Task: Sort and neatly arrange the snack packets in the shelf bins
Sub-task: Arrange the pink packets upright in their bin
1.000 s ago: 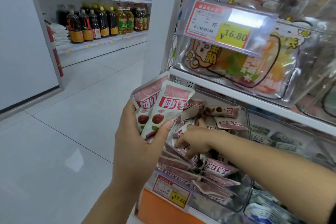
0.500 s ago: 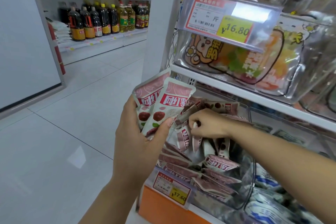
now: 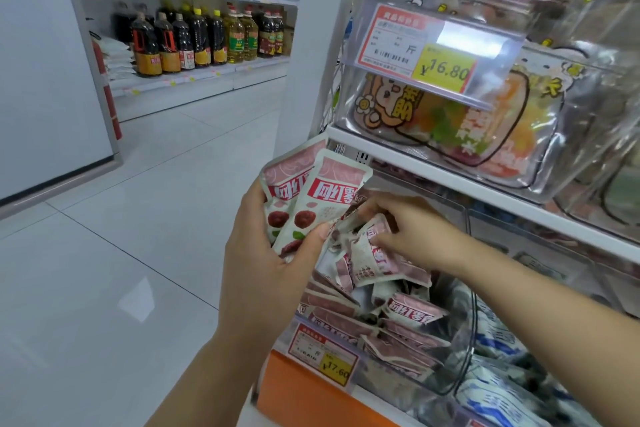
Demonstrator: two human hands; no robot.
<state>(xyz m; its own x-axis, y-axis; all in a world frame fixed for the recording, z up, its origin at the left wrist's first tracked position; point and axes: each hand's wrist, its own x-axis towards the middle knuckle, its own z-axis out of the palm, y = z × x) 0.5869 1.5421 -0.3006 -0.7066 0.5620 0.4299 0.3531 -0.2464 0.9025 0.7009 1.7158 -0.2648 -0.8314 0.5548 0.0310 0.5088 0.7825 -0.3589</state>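
My left hand (image 3: pixel 263 260) grips a fanned stack of pink-and-white snack packets (image 3: pixel 322 194) with red labels and red fruit pictures, held upright in front of the shelf. My right hand (image 3: pixel 405 222) pinches a bunch of the same small packets (image 3: pixel 367 253), lifted just above the clear plastic bin (image 3: pixel 460 367) and close against the left hand's stack. More of these packets (image 3: pixel 412 315) lie jumbled in that bin, which carries a 17.60 price tag (image 3: pixel 325 357).
Above, a white shelf (image 3: pixel 450 177) holds a clear bin (image 3: pixel 550 163) of colourful packs behind a 16.80 tag (image 3: pixel 426 48). Blue-and-white packets (image 3: pixel 502 395) fill the bin to the right. Left is tiled aisle floor (image 3: pixel 121 253); bottles (image 3: pixel 194 38) line the far shelves.
My right hand came up out of the bin with a bunch of packets and moved left to the stack in my left hand. The left hand stayed put.
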